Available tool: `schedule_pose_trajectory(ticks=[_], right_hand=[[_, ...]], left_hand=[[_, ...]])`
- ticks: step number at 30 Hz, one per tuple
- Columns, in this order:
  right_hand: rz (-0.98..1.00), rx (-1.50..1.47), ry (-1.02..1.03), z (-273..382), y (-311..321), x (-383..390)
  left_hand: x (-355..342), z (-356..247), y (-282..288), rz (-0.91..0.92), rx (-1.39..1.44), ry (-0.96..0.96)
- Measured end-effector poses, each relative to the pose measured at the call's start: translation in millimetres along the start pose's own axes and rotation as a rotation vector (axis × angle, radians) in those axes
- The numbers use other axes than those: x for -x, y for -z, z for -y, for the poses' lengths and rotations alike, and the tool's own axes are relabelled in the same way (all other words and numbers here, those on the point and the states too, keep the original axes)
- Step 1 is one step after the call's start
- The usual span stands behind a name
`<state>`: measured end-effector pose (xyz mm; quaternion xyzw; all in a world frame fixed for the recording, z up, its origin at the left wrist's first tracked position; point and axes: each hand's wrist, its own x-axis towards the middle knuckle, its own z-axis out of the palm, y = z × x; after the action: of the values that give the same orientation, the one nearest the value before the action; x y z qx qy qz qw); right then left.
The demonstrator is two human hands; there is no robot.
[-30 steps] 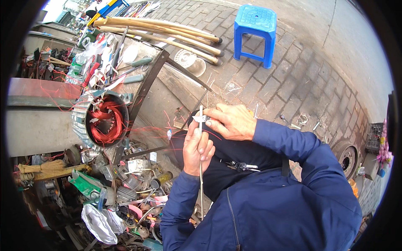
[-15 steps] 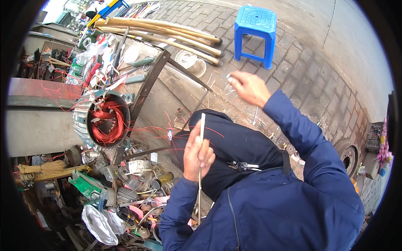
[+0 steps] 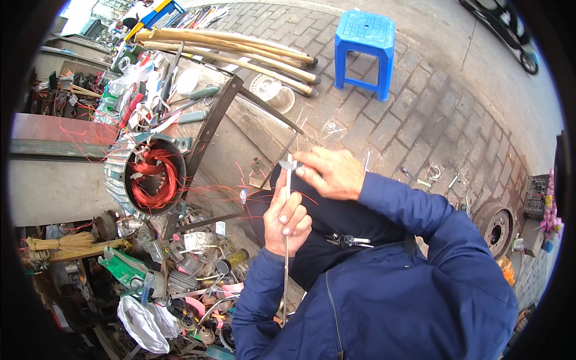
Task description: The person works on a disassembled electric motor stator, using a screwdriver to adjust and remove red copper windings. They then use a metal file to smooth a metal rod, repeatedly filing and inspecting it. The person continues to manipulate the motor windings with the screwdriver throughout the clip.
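Upright in front of my knee stands a long, thin, pale strip (image 3: 287,231), which looks like wood or bamboo. My left hand (image 3: 288,223) is closed round its upper part, and the lower end runs down along my sleeve. At the strip's top, my right hand (image 3: 332,173) pinches a small grey flat piece (image 3: 290,164) that looks like a blade and lies across the strip; the fingers partly hide it. To the left lies a ribbed motor housing (image 3: 114,171) with red wire coils (image 3: 157,189) inside; loose red wires stretch from it toward my left hand.
A blue plastic stool (image 3: 366,36) stands on the paving beyond my hands. Long wooden poles (image 3: 240,51) lie at the far left near a bench with pliers-like and other tools. Metal scrap (image 3: 198,252) piles up at lower left. A wheeled vehicle (image 3: 510,33) shows at top right.
My right hand has come in from the upper right to the strip's top end. My left hand has stayed nearly in place. A wheeled vehicle has appeared at the top right.
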<state>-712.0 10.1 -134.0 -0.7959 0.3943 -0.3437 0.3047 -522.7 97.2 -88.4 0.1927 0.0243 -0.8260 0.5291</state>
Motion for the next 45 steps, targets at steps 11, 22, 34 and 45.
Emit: schedule_pose_trajectory(ticks=[11, 22, 34, 45], right_hand=[[0.086, -0.007, 0.034, 11, 12, 3], [0.015, 0.022, 0.055, -4, -5, -9], [-0.046, -0.032, -0.007, -18, 3, 1], [0.05, 0.118, -0.034, -7, 12, -22]], left_hand=[[-4, -3, 1, 0.04, -0.064, -0.043], [4, -1, 1, -0.011, -0.03, -0.04], [8, -6, 9, -0.037, -0.278, -0.075], [11, -5, 9, -0.072, -0.276, -0.075]])
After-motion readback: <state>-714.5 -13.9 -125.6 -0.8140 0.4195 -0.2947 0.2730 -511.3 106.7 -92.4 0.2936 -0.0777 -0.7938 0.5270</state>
